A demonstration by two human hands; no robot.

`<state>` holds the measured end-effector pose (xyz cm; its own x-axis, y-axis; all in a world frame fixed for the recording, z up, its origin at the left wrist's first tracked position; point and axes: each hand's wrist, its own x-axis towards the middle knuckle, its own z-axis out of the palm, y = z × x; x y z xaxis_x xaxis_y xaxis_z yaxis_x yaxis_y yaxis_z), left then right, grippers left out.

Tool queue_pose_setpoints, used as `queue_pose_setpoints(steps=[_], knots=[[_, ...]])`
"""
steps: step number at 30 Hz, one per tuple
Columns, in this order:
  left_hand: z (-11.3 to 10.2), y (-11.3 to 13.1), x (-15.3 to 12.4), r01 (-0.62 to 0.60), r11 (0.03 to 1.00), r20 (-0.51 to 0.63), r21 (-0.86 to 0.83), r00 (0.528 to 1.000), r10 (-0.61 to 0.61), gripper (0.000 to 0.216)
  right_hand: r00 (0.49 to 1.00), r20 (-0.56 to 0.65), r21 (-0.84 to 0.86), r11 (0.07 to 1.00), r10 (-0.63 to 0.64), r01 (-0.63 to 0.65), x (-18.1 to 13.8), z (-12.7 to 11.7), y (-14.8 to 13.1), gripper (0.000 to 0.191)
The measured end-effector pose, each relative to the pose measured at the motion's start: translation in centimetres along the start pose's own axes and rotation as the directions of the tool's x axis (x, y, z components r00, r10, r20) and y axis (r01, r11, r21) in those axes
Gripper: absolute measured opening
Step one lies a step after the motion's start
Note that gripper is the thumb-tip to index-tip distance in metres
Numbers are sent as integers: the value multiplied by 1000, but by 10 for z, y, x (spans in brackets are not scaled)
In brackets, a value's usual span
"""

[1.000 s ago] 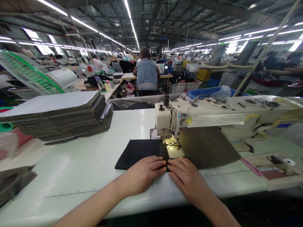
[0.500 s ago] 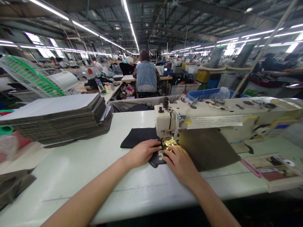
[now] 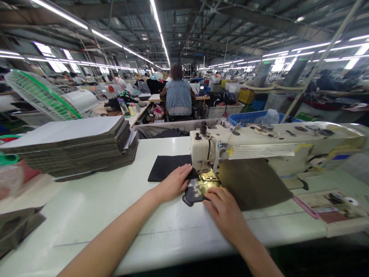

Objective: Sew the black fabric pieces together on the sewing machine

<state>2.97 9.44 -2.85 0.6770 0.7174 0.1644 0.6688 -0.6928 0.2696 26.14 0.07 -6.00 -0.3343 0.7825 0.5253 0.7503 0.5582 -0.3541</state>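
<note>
A sewing machine [image 3: 245, 140] stands on the table, with a brass plate [image 3: 209, 184] beneath its needle area. My left hand [image 3: 174, 184] lies flat with fingers stretched out, its fingertips on the right end of a folded piece of black fabric [image 3: 165, 167]. Just in front of the brass plate, my right hand [image 3: 226, 209] rests with loosely bent fingers and the thumb apart. Its fingertips are at the plate's front edge, and I see nothing held in it. Dark olive fabric [image 3: 253, 184] spreads under the machine arm to the right of the needle.
A tall stack of dark olive cut pieces [image 3: 95, 154] with a white sheet on top sits at the left. At the right edge is a small tray [image 3: 337, 215] of odds and ends. Beyond the table are a blue basket [image 3: 248, 117] and a seated person [image 3: 178, 96].
My right hand has drawn back from the needle area toward me, exposing more of the brass plate. My left hand has shifted slightly left on the black fabric. The view has moved slightly.
</note>
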Motion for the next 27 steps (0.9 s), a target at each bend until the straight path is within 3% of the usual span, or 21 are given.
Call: queue_pose_setpoints(steps=[5,10,12,14,17,18,19,20,22,23,25,27], knots=[[-5,7,6,131,991,-15,35,991,-130,61,1000,-15,22,1000,15,-14,0,0,2,19],[-24,4,5,333,942,-137,38,936,-325,21,1000,-5,49,999,11,-10,1,-1,4,19],[-35,-5,0,422,907,-221,14,886,-409,22,1000,-4,59,998,12,-12,1,-1,4,18],[-43,-17,-8,527,847,-390,-65,768,-508,37,1000,-1,66,998,17,-17,1,-2,3,19],[-40,-34,-25,586,752,-649,-303,451,-613,56,1000,-4,70,997,17,-17,2,-1,2,19],[-35,-38,-31,573,750,-683,-329,404,-608,62,1000,-8,72,997,14,-14,2,-1,2,20],[-29,-39,-38,559,775,-688,-296,438,-579,67,1000,-12,75,997,12,-11,2,-1,3,20],[-23,-38,-44,529,827,-654,-190,560,-509,69,1000,-16,81,997,12,-11,3,-1,3,20],[-15,-31,-56,355,934,-437,46,848,-301,69,999,-30,102,994,31,-28,4,-4,3,22],[-14,-24,-61,249,960,-293,129,934,-203,68,997,-48,109,993,54,-48,6,-5,1,24],[-18,-8,-68,137,966,-89,218,989,-121,65,988,-114,111,989,107,-94,11,-10,-10,26],[-22,8,-74,139,952,-20,272,990,-139,61,974,-187,123,987,124,-102,18,-12,-31,27]])
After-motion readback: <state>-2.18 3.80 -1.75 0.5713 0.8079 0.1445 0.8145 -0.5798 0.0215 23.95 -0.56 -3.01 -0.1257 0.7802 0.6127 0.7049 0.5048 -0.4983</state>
